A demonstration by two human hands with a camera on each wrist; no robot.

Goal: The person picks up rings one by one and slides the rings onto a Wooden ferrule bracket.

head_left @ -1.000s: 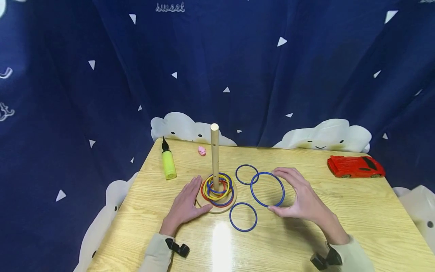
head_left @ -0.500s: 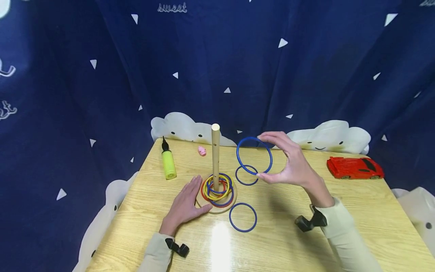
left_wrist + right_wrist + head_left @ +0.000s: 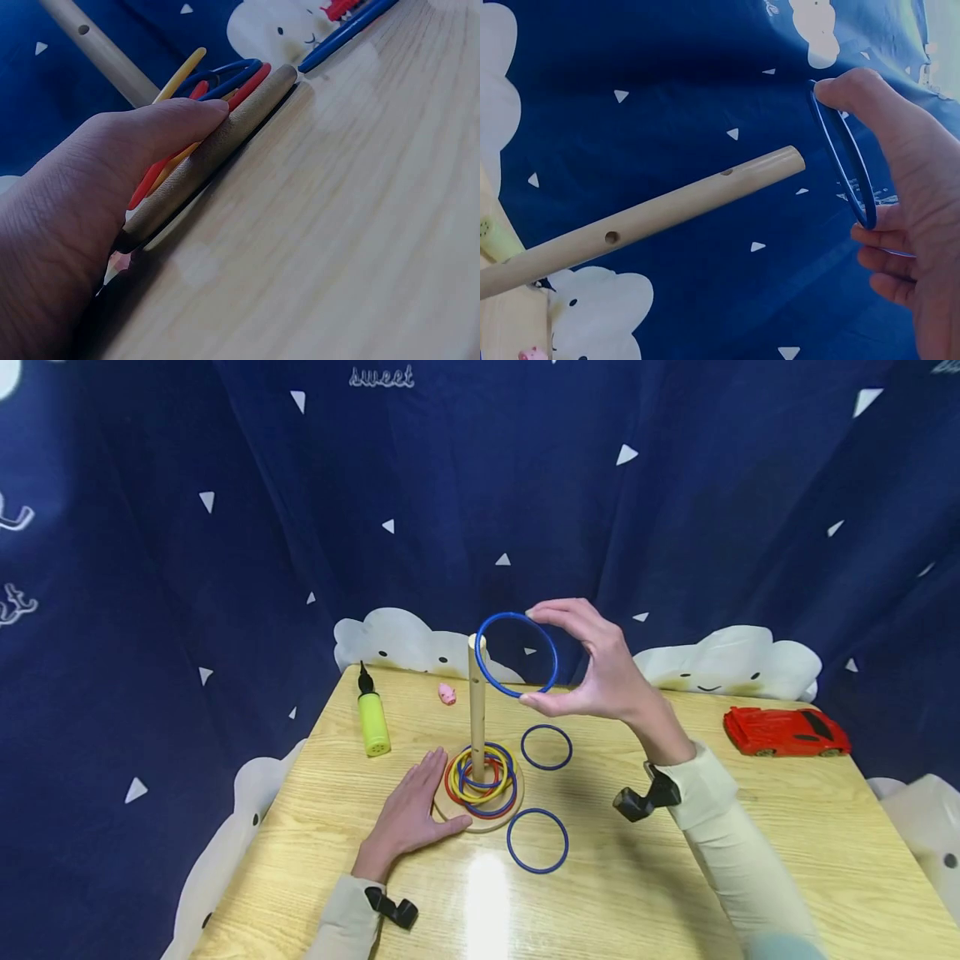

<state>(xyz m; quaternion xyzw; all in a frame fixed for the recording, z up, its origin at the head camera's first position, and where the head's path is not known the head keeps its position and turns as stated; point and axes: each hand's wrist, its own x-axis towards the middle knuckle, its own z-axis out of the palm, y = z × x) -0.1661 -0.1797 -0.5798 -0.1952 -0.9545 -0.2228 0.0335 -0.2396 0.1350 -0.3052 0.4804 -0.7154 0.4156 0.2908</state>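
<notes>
My right hand (image 3: 592, 668) pinches a blue ring (image 3: 517, 654) between thumb and fingers, holding it up in the air just right of the top of the wooden peg (image 3: 476, 702). The right wrist view shows that ring (image 3: 841, 157) edge-on beyond the peg tip (image 3: 784, 161). My left hand (image 3: 408, 814) lies flat on the table, its fingers pressed against the round wooden base (image 3: 480, 810). Several red, yellow and blue rings (image 3: 482, 777) lie stacked around the peg. The left wrist view shows the thumb (image 3: 161, 124) against the base rim (image 3: 225, 142).
Two more blue rings lie on the table, one (image 3: 546, 747) right of the peg and one (image 3: 537, 840) in front of the base. A yellow-green pump (image 3: 371, 722) and a small pink toy (image 3: 446, 693) sit at the back left. A red toy car (image 3: 786, 732) stands far right.
My right hand has lifted the blue ring off the table and carried it up and to the left, to the top of the peg. The left hand has stayed put.
</notes>
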